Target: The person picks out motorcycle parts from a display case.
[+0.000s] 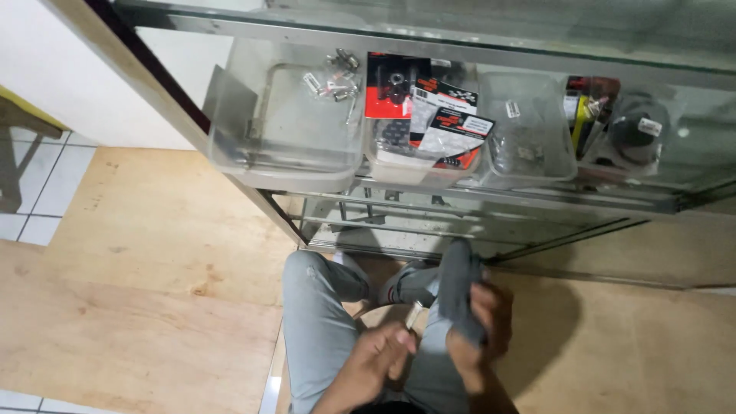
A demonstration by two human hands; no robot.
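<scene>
The right hand [481, 322] is closed around a grey cloth [458, 287], fingers curled over its lower end so the cloth stands up out of the fist and rises above the knuckles. The left hand [381, 356] sits just beside it, lower and to the left, fingers bent together around a small pale object [415, 315] that pokes up from the fingertips toward the cloth (too small to tell what it is). Object and cloth are very near each other; whether they touch cannot be told.

Both hands hover over the person's lap, above grey trousers [318, 322], with the knees pointing toward a glass cabinet [491, 230]. The floor under the legs is plywood [153, 253], with white tiles [46, 184] at its left edge.

On the cabinet's glass shelf, well apart from the hands, stands a row of clear plastic tubs. The tub at the left end [287, 130] has small metal fittings [336, 77] along its back edge. The next tub [418, 157] is stuffed with red, black and white packets [429, 107]. A third tub [529, 130] holds small clear bags, and dark parts [632, 130] lie near the shelf's right end.
</scene>
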